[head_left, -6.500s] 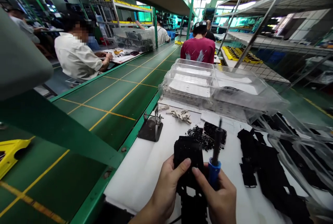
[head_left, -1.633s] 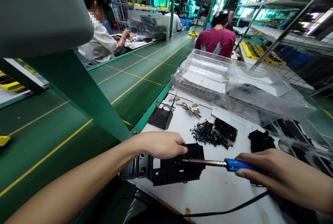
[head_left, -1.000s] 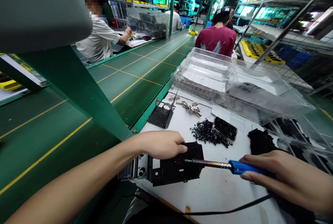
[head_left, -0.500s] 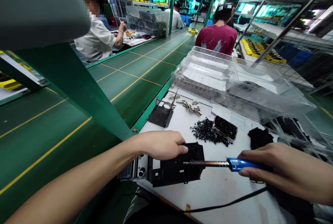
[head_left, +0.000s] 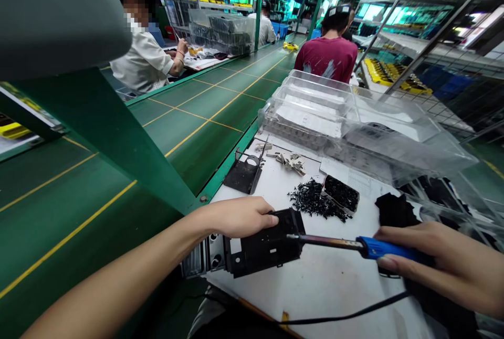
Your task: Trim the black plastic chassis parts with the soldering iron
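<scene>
Black panel (head_left: 262, 250) near the 8 o'clock edge of the tabletop (head_left: 338, 284), left hand (head_left: 246, 218) clamped on it. Right hand (head_left: 437, 255), wrapped round the soldering iron (head_left: 370, 247), holds its tip over the panel from 3 o'clock; contact unclear. Judged hazard: a slip toward 10 o'clock could burn the left hand.

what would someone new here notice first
Probably the blue-handled soldering iron in the right hand, its tip over the black part that the left hand holds. Next, the heap of small black pieces on the white table just beyond, and the wide green belt stretching away on the left.
</scene>
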### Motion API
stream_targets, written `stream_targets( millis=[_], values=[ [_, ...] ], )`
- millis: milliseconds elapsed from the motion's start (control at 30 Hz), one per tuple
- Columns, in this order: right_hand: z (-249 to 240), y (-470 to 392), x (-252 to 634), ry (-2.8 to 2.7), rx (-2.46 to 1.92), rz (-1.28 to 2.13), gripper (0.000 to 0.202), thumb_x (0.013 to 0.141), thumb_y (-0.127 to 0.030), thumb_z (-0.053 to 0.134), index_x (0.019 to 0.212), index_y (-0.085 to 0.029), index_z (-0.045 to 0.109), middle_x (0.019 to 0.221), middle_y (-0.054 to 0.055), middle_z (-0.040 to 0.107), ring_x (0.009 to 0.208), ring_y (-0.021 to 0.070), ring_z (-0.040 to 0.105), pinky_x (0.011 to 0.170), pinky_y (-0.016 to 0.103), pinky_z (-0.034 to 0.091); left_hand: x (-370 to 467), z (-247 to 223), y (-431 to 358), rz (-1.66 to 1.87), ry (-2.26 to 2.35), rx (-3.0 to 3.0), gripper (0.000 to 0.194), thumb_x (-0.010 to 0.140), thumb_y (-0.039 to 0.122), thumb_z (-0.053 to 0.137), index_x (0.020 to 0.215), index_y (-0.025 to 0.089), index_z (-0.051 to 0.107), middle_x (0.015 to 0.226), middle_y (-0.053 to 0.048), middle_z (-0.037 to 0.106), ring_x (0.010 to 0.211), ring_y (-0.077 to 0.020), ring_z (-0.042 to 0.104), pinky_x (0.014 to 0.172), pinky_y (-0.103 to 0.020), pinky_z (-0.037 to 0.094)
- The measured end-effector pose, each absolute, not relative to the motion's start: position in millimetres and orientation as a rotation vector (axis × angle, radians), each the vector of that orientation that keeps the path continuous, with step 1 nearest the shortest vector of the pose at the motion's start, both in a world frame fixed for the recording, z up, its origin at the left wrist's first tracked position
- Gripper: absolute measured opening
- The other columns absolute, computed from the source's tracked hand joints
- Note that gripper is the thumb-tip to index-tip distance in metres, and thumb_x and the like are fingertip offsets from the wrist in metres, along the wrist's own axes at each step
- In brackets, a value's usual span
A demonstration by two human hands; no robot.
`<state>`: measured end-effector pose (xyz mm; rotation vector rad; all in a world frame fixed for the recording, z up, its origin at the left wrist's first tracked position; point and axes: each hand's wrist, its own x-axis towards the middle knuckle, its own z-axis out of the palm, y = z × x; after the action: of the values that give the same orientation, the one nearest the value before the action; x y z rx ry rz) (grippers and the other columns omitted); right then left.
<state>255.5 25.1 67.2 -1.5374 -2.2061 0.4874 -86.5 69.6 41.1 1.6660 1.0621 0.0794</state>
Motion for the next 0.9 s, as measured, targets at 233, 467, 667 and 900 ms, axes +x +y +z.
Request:
stream_targets(
  millis=[233,467,667,900],
  values=[
    [-2,-15,183,-1.398,-1.601,1.033,0.036,0.072,-0.054,0.075,0.081,-0.020,0.070,0.053,-0.006,0.037,0.048,0.0119,0.038,0.047,0.025,0.032,-76,11,37,0.550,1.127,1.253,0.048,0.093,0.054,0.034,0.099,0.014,0.061,0.091,-0.008,0.068,0.083,-0.0215,0.061,0.074,-0.030,0.048],
    [-24,-39,88,-0.928,-1.458,1.221,0.041,0.070,-0.050,0.077,0.060,-0.019,0.053,0.054,-0.006,0.037,0.051,0.0109,0.034,0.048,0.025,0.032,-40,12,-2,0.978,1.163,0.823,0.041,0.092,0.051,0.053,0.108,0.016,0.065,0.094,-0.006,0.072,0.082,-0.0205,0.064,0.070,-0.027,0.048],
    [-10,-44,91,-0.845,-1.407,1.155,0.039,0.077,-0.048,0.072,0.058,-0.018,0.055,0.055,-0.003,0.045,0.052,0.0116,0.039,0.049,0.025,0.034,-24,8,-14,1.102,1.040,0.570,0.033,0.090,0.042,0.061,0.109,0.016,0.067,0.091,-0.006,0.074,0.075,-0.0184,0.066,0.065,-0.026,0.050],
    [-10,-45,99,-0.901,-1.365,1.141,0.038,0.079,-0.045,0.070,0.059,-0.019,0.051,0.053,-0.005,0.042,0.051,0.0108,0.037,0.048,0.025,0.033,-14,8,-22,1.168,1.063,0.500,0.029,0.087,0.039,0.066,0.100,0.013,0.070,0.092,-0.008,0.074,0.077,-0.0190,0.068,0.066,-0.026,0.053]
  ],
)
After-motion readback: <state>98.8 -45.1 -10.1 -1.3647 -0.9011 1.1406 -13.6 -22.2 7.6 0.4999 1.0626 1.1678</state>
